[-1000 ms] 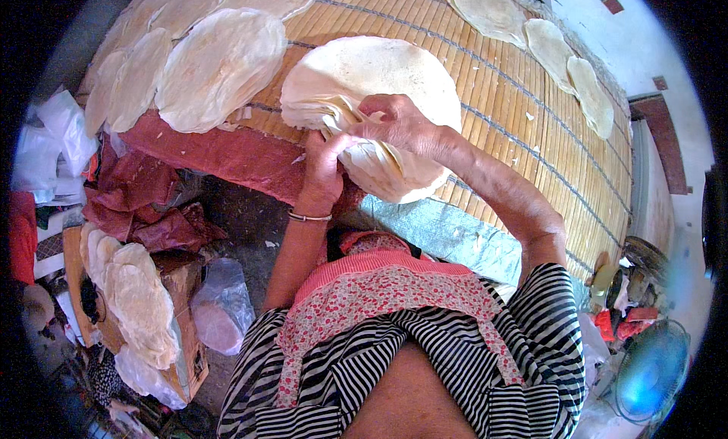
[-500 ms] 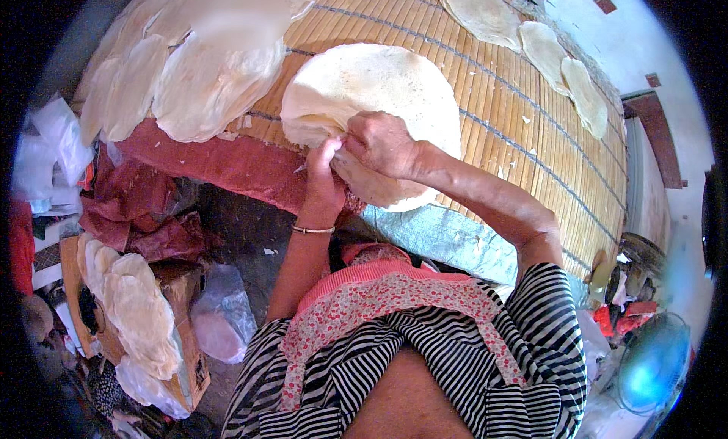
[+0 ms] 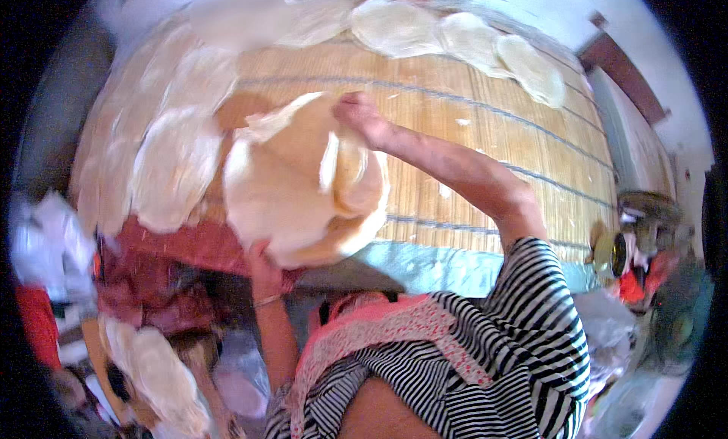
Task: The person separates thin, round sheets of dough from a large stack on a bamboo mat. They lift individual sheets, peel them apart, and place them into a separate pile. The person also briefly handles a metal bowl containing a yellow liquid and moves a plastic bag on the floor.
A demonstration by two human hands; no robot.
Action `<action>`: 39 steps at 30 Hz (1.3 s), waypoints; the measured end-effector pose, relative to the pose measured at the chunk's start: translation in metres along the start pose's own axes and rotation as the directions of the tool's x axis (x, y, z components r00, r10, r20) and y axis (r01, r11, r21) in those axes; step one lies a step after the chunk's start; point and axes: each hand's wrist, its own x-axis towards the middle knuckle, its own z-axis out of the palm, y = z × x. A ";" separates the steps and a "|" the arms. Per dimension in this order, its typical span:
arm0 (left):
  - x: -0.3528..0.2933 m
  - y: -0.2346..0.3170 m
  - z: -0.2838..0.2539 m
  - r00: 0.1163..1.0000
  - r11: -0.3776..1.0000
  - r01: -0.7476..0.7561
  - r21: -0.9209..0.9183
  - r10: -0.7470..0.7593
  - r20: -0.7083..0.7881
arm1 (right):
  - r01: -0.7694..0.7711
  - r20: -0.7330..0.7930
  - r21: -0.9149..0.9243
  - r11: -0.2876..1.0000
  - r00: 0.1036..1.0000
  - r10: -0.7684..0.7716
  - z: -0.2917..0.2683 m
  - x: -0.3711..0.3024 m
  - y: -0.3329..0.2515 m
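Note:
Over the slatted bamboo table, a thin, pale round flatbread [image 3: 277, 185] is lifted and partly folded, blurred by motion. Its upper edge is gripped in my closed right hand [image 3: 359, 119]. At the lower left edge, my left hand [image 3: 267, 263] has its fingers closed on the same sheet, the fingertips partly hidden. Beneath it lies a stack of similar flatbreads [image 3: 362, 238], with its rim showing at the lower right.
More flatbreads [image 3: 176, 170] overlap along the table's left side, and several [image 3: 523, 69] line the far edge. Red cloth [image 3: 174, 249] and a pale blue sheet [image 3: 417, 264] hang at the near edge. A wooden box with flatbreads [image 3: 155, 371] stands at lower left.
My hands have drawn apart, the right up and away, the left down toward the near edge. A flatbread has come up off the stack between them. The whole view has shifted.

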 end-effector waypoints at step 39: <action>0.021 -0.004 0.003 0.989 0.994 0.107 -0.004 -0.107 -0.100 | -0.493 0.172 0.825 0.276 0.684 0.709 -0.072 -0.118 0.017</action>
